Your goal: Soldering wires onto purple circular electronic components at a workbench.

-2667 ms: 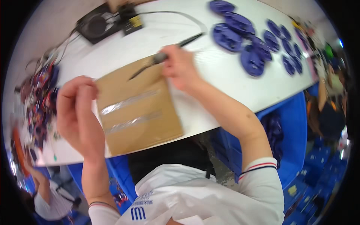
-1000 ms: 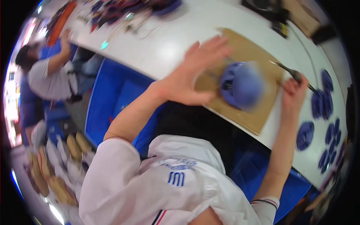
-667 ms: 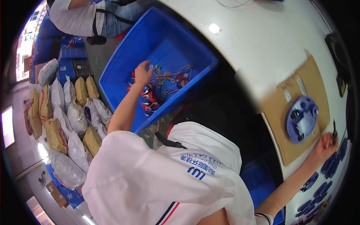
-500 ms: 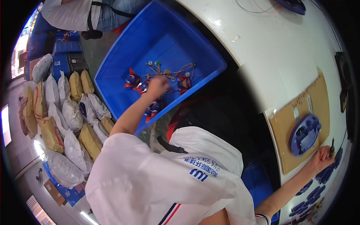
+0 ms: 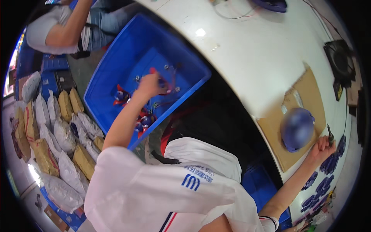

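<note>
My left hand (image 5: 149, 85) is inside a large blue plastic bin (image 5: 112, 58), closed on a red-and-blue wired part (image 5: 164, 84) that is blurred by motion. Several similar red-and-blue pieces lie in the bin, one piece (image 5: 121, 95) left of my hand and a cluster (image 5: 145, 121) nearer to me. Thin wires with small round ends spread among them. Out to the right, over the white table (image 5: 247, 58), my right hand (image 5: 322, 149) grips a slim dark pointed tool (image 5: 330, 134). Beside that hand, a rounded purple-blue plastic part (image 5: 296, 129) rests on a cardboard sheet (image 5: 284, 158).
More purple-blue parts (image 5: 324, 185) lie along the table at the lower right. A black boxy device (image 5: 340, 60) stands at the far right edge. White and brown sacks (image 5: 63, 135) are piled on the left. Another person (image 5: 62, 33) is beyond the bin.
My left hand has picked up a red-and-blue part, its wires trailing. The whole view has shifted, and the other person's arm has come into sight. My right hand still holds the tool.
</note>
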Tool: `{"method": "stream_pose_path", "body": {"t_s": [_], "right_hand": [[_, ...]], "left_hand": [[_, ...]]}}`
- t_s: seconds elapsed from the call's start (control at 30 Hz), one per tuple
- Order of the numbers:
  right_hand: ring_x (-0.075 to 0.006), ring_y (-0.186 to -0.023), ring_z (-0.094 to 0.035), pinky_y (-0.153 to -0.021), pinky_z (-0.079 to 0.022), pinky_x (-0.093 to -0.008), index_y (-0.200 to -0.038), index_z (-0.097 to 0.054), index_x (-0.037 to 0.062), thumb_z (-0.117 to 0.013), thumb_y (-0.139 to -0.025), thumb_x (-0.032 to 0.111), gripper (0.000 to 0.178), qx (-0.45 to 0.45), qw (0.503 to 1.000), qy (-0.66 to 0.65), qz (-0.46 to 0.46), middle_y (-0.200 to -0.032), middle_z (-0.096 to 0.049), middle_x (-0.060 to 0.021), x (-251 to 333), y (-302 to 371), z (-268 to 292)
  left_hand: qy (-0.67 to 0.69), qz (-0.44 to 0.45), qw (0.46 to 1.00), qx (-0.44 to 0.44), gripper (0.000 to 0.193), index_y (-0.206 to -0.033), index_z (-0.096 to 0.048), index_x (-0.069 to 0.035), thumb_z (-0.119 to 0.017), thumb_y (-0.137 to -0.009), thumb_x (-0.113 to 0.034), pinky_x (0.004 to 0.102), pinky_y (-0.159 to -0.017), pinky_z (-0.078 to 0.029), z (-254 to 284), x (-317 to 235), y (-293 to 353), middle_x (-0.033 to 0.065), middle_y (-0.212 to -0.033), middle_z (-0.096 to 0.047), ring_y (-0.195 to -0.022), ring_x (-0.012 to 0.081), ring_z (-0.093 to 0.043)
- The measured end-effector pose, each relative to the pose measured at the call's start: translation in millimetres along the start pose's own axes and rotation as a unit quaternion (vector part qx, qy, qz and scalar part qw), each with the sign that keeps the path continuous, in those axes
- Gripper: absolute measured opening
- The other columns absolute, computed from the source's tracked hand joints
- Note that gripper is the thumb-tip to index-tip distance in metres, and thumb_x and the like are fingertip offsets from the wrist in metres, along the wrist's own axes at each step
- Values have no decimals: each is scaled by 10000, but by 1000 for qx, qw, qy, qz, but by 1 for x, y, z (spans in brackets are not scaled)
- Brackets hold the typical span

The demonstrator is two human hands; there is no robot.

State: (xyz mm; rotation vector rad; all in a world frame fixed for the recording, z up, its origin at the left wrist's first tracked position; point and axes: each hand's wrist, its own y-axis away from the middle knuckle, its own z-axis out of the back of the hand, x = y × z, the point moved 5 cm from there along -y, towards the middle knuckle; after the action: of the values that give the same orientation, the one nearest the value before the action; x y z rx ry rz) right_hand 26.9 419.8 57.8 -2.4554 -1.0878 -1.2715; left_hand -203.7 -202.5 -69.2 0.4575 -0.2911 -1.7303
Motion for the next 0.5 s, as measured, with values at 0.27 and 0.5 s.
{"method": "stream_pose_path", "body": {"t_s": [0.27, 0.5], "right_hand": [[-29, -365, -250, -330, -174, -164, -819, -519, -13, -519, -872, 147, 169, -34, 998, -57, -4, -554, -397, 21, -2, -3, 9], [-18, -362, -257, -326, -161, -156, -806, -551, 31, -547, -851, 173, 149, -33, 995, -97, 10, -526, -396, 43, -8, 9, -10]], "left_hand": [[196, -113, 954, -198, 447, -991, -525, -76, -762, -612, -62, 280, -653, -491, 247, -80, 103, 100, -897, -601, -711, 210, -582], [201, -541, 775, -255, 495, -1197, -473, -30, -677, -747, -51, 257, -724, -521, 356, -234, 103, 193, -1069, -545, -892, 270, -626]]}}
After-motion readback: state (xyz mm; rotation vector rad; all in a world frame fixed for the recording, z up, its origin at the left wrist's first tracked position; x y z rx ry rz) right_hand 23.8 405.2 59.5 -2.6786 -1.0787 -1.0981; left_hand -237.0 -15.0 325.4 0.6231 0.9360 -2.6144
